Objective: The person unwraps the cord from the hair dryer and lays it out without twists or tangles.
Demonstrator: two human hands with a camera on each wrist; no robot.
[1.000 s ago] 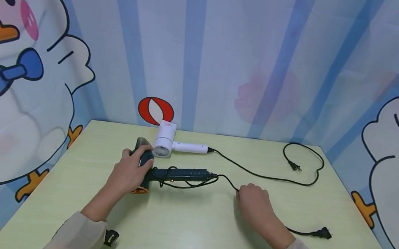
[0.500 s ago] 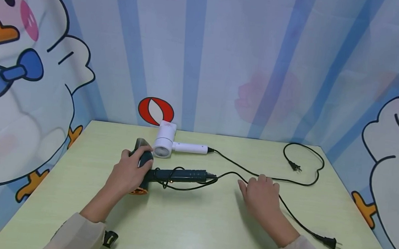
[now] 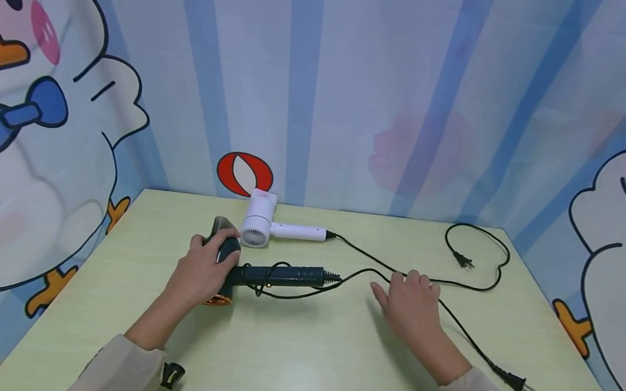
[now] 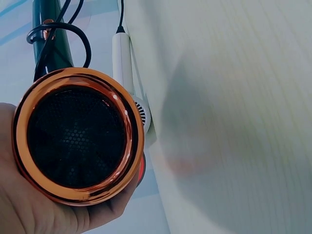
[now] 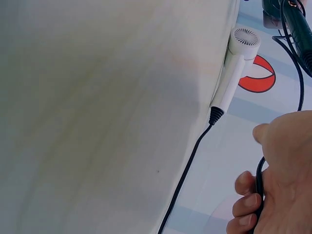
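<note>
A dark green hair dryer (image 3: 292,275) lies across the middle of the head view, its handle pointing right. My left hand (image 3: 200,275) grips its barrel from the left. The dryer's copper-rimmed round end (image 4: 75,139) fills much of the left wrist view. Loops of its black power cord (image 3: 364,271) wrap around the handle. To the right, my right hand (image 3: 412,308) holds that cord; in the right wrist view its fingers (image 5: 246,204) curl around it, with the thumb held away. Past this hand the cord runs down to a two-pin plug (image 3: 514,381).
Behind the green dryer, a white hair dryer (image 3: 258,219) lies on the pale table (image 3: 292,356). Its black cord (image 3: 368,259) curves right to another plug (image 3: 463,261), passing just behind my right hand. A striped cartoon curtain (image 3: 345,102) stands behind the table.
My right hand has moved right and slightly away, its thumb now apart from the fingers. The cord bows upward beside the handle, and the plug has shifted right and nearer. The left hand has not moved.
</note>
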